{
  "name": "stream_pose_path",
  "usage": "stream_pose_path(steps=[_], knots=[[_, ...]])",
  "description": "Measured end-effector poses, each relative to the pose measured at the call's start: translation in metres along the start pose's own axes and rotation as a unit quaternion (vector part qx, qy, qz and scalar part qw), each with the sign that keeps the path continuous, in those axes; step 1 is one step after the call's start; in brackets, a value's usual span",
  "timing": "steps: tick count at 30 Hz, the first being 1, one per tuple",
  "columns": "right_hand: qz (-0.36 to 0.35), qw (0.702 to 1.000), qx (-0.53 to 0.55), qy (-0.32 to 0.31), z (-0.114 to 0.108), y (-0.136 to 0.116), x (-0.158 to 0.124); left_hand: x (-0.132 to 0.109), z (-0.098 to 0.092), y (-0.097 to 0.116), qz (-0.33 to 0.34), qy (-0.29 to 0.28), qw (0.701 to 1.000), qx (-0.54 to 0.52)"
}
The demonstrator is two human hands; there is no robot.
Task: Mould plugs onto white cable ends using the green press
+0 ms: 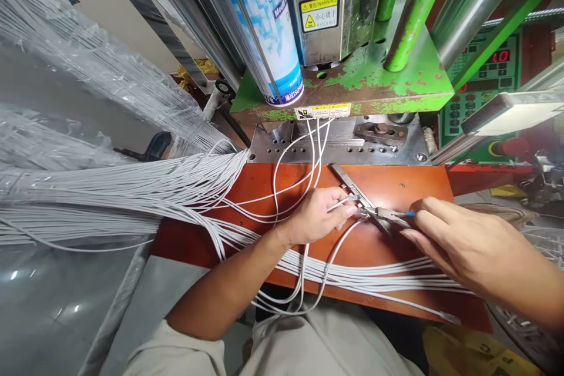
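Orange bench (388, 182) — left hand (312, 217) pinching cable (339, 204) (right (467, 247): pliers (383, 214)).

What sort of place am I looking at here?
Likely a factory cable-moulding workshop: a green-painted steel moulding press, its green control panel with red digital readouts, and bundles of white cables spread over a reddish-brown wooden work board.

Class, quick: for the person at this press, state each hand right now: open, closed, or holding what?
Left hand: closed, pinching a white cable.
Right hand: closed, gripping a blue-tipped metal tool.
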State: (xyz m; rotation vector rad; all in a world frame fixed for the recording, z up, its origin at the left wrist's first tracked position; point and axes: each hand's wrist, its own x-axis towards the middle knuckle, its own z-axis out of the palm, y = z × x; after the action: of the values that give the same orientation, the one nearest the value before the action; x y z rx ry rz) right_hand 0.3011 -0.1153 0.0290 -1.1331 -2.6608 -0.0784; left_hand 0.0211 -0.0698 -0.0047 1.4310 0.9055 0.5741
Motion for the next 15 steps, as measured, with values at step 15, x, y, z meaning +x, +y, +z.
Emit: stream_pose_path(steps=[15], knots=[[-0.104, 0.992, -0.064, -0.025, 0.001, 0.009, 0.007, -0.002, 0.001, 0.002, 0.01, -0.004, 1.0, 0.027]])
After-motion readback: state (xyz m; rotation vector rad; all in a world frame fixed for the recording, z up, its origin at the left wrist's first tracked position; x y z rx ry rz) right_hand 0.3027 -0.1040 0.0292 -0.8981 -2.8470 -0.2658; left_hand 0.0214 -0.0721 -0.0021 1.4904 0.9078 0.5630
